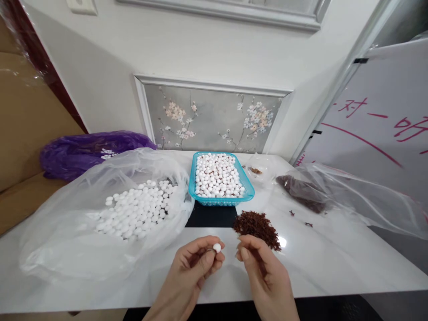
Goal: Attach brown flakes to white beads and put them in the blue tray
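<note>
Near the front of the table, my left hand (192, 272) pinches a small white ball (217, 248) between thumb and fingers. Something thin and dark shows beside the ball at the fingertips. My right hand (267, 276) is a little to the right of it, its thumb and fingers curled together; what they hold, if anything, is hidden. A heap of small brown star-like pieces (257, 227) lies just beyond my right hand. Behind both hands is a blue plastic basket (221, 203), full of white balls (219, 176) with brown bits among them.
On the left lies a large clear plastic bag (67, 236) with many loose white balls (137, 209). A purple bag (76, 154) is behind it. Clear bags with brown contents (304, 191) lie at the right. A wall with framed panels (214, 118) borders the back; a whiteboard (377, 120) stands right.
</note>
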Tool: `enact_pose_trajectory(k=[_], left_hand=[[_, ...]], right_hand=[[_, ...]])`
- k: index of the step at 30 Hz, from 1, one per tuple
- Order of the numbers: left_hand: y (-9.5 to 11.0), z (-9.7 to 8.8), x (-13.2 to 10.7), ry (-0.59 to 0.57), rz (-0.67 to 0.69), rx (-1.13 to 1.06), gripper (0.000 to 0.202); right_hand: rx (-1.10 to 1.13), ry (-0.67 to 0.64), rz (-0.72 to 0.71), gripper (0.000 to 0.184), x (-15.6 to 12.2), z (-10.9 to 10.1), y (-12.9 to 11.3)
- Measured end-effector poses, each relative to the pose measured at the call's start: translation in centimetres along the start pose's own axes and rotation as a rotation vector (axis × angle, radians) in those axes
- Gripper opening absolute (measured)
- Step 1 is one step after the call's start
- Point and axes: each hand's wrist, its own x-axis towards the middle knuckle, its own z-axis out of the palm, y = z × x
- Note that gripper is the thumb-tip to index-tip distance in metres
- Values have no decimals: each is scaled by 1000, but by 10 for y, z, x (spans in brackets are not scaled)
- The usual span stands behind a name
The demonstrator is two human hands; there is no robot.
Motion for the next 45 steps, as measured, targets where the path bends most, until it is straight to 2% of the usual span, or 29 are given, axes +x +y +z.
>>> enact_pose_trajectory(k=[5,11,17,21,23,25,27,30,34,36,38,41,45], left_hand=[[-2,-1,1,5,26,-13,16],[-4,-1,4,28,64,27,14],[-7,-5,4,17,148,59,10],[-8,-8,5,-10,211,66,8],[-9,-8,6,-7,230,74,9],[-9,-8,5,-13,235,83,9],[-9,-8,5,-33,241,89,10],[-10,-8,5,-24,236,91,9],[-4,-2,7,103,189,128,5],[7,7,13,159,209,239,10],[22,19,25,170,323,502,17],[46,38,54,198,682,1139,21],[64,47,88,241,767,1372,34]], right_hand=[[-38,-75,6,16,-6,-3,16],[-59,-244,-209,16,-14,0,18],[-89,-304,-234,18,-18,5,17],[-129,-310,-230,19,-15,-4,16],[-237,-218,-218,18,-10,-14,19],[-418,-83,-180,17,-3,-24,25],[-610,-1,-139,18,5,-31,32],[-842,-3,-105,18,14,-32,37],[-1058,-50,-79,17,20,-24,36],[-1101,-49,-81,18,21,-22,35],[-1104,-35,-98,20,20,-21,35],[-1049,11,-163,26,17,-24,38],[-960,91,-264,32,14,-31,46]])
